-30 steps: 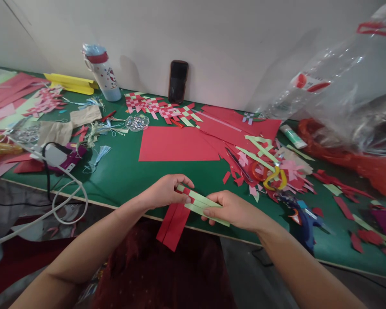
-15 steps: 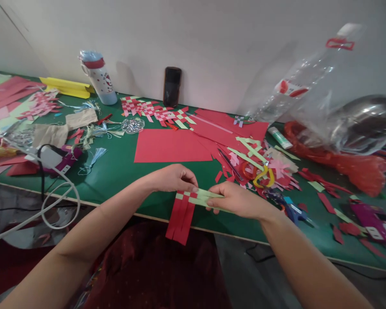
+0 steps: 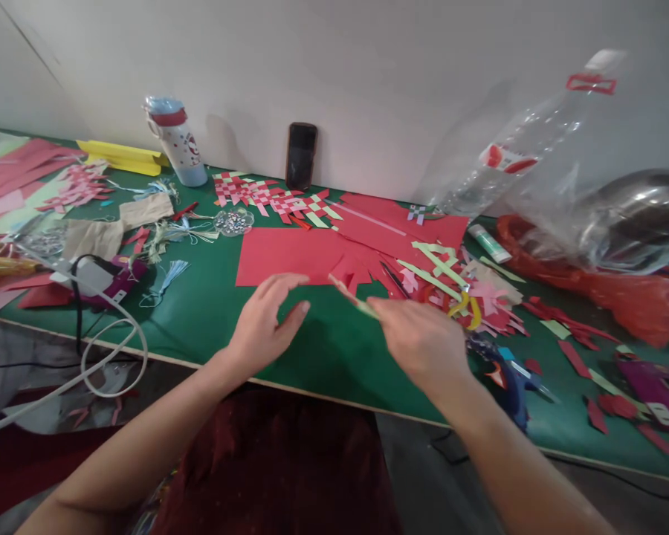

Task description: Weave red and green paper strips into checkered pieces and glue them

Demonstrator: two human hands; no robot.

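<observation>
My right hand (image 3: 422, 336) grips a piece of woven red and green paper strips (image 3: 352, 296), turned nearly edge-on above the table's front half. Its fingers are wrapped round the green end, so most of that end is hidden. To the left, my left hand (image 3: 268, 321) is open and holds nothing, thumb and fingers apart and facing the woven piece. Behind both hands lies a red paper sheet (image 3: 284, 256). Farther back is a row of finished-looking checkered paper weaves (image 3: 264, 195) in red, pink and green.
Yellow-handled scissors (image 3: 471, 308) lie among paper scraps at right, near a glue stick (image 3: 489, 243) and a big clear bottle (image 3: 513, 156). A phone (image 3: 301, 156) leans on the wall. At left are a drinking bottle (image 3: 177, 145), tassels (image 3: 170, 281) and a white cable (image 3: 111, 306).
My left hand has let go of the woven strips and moved left. My right hand has lifted the piece and turned it from hanging face-on to nearly edge-on.
</observation>
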